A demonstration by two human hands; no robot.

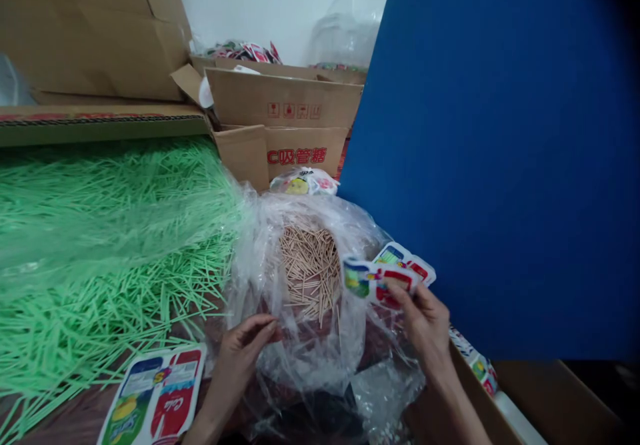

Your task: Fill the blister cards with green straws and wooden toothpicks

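Note:
My right hand (424, 318) is closed on a small stack of printed plastic candy trays (387, 275), held just right of a clear plastic bag (300, 338). Inside the bag lies a heap of thin wooden sticks (309, 268). My left hand (245, 348) rests against the bag's lower left side, fingers curled on the plastic film. Another printed tray (155, 395) lies flat on the table in front of my left arm.
A big heap of green plastic sticks (100, 245) fills the left, in clear film. Cardboard boxes (280, 121) stand behind, one with red print. A tall blue panel (490, 158) closes off the right. More printed trays (477, 361) sit in a box at lower right.

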